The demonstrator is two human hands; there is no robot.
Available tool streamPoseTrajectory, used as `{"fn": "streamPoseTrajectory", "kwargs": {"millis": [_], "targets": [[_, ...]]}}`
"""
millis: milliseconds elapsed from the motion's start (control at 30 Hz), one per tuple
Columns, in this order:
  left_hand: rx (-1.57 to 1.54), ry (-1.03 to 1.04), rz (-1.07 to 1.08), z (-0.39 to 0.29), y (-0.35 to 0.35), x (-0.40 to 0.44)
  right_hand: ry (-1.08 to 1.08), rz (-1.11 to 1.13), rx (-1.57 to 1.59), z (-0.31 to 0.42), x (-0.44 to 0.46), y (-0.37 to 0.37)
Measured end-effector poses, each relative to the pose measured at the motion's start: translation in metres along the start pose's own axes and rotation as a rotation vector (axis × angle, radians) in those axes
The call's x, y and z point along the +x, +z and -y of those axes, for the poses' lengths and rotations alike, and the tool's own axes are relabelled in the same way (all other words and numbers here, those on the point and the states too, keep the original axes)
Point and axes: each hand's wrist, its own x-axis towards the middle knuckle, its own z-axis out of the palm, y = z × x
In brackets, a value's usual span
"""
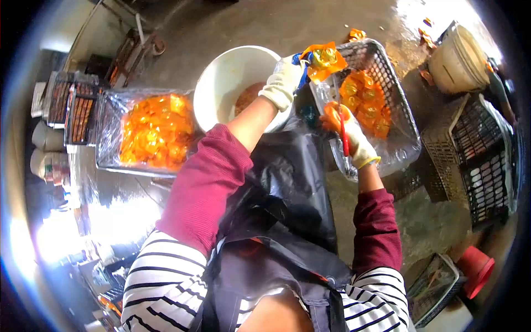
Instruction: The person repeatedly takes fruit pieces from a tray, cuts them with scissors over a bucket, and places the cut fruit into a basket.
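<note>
My left hand (286,80), in a white glove with blue fingers, pinches a flat orange piece (325,62) with a shiny yellow-green middle; I cannot tell what kind it is. It is held up over the near-left corner of a dark mesh crate (406,113) lined with clear plastic. Similar orange pieces (368,105) lie inside that crate. My right hand (354,135), in a pale glove with orange fingers, is closed around a slim red-handled tool (344,133) above the crate's left side. The tool's tip is not clear.
A white bucket (213,77) with pinkish-brown contents stands left of the crate. Farther left is a plastic-lined tray (105,149) heaped with orange pieces. At right are a cream bucket (456,61), black crates (481,160) and a red bucket (475,271). Orange scraps (426,39) lie on the wet floor.
</note>
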Motion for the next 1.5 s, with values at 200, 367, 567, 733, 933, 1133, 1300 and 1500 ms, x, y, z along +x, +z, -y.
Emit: {"fn": "streamPoseTrajectory", "kwargs": {"millis": [200,367,567,733,933,1133,1300,1500], "targets": [[0.140,0.037,0.157,0.012,0.032,0.010,-0.052,-0.074,-0.006,0.013,0.004,0.000],[0.130,-0.123,0.255,-0.002,0.037,0.011,0.162,-0.205,-0.210,0.014,-0.003,-0.016],[0.029,-0.132,0.329,0.017,0.068,0.015,0.116,-0.249,-0.290,0.004,0.009,-0.039],[-0.076,-0.229,0.383,0.007,0.070,0.027,0.220,-0.236,-0.315,0.033,0.004,-0.041],[0.030,-0.168,0.545,0.006,0.080,0.040,-0.016,-0.234,-0.366,0.014,0.025,-0.060],[0.028,-0.202,0.593,0.016,0.084,0.056,0.059,-0.219,-0.392,0.023,0.019,-0.063],[0.424,0.101,0.743,0.005,0.076,0.067,0.122,-0.170,-0.168,0.017,0.018,-0.069],[-0.009,-0.034,0.470,0.012,0.087,0.049,0.228,-0.183,-0.102,0.041,0.020,-0.050]]}}
